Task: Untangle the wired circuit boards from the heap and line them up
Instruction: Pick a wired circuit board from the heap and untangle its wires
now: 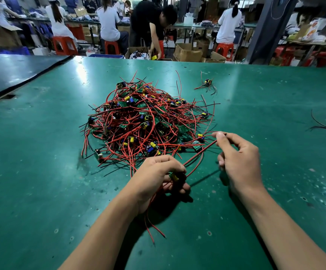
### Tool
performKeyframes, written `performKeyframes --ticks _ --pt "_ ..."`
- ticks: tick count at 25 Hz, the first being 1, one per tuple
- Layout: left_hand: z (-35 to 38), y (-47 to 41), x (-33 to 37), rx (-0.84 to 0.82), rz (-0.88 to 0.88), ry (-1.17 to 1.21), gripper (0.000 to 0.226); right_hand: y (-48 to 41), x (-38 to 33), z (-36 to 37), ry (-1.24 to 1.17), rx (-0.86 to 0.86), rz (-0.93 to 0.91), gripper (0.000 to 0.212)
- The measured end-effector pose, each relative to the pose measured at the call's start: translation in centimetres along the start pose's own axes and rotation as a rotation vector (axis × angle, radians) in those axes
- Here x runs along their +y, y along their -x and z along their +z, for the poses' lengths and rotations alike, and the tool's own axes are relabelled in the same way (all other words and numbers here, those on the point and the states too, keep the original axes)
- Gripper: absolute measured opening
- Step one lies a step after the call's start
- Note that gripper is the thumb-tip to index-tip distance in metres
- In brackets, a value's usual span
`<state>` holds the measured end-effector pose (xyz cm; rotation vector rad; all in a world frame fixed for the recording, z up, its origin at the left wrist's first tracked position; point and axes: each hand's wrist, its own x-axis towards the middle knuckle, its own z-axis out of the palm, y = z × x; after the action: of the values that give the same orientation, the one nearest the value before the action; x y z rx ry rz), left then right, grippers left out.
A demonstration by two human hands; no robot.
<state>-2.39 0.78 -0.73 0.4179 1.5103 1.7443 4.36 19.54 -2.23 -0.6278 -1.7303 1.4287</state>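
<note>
Inside the left hand (156, 172), a circuit board (174, 176) is mostly hidden.

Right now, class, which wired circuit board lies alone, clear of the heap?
The lone board past the heap, far right, its wires splayed on the table. The rest are tangled in the heap or gripped by the left hand.
</note>
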Motion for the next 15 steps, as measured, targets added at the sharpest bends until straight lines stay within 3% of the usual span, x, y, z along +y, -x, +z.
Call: performKeyframes --ticks 4,8,11,15 --pt "0.1 0.2 0.2 0.004 -0.003 0.021 0.006 0.2 0.2 0.0 -0.024 -0.036 0.063 0.020" --pt "0.1 0.4 0.2 0.077 0.006 0.209 0.004 0.9 -1.0 0.3 -0.268 -0.151 0.167 0.030" --pt "0.4 0.4 0.2 0.100 0.013 0.284 0.009 1.6 -1.5 1.0 -0.251 -0.235 0.159 0.045" --pt "0.3 0.5 0.4 0.099 0.024 0.282 0.027 2.1 -1.6 1.4 -0.200 -0.224 0.201 0.047"
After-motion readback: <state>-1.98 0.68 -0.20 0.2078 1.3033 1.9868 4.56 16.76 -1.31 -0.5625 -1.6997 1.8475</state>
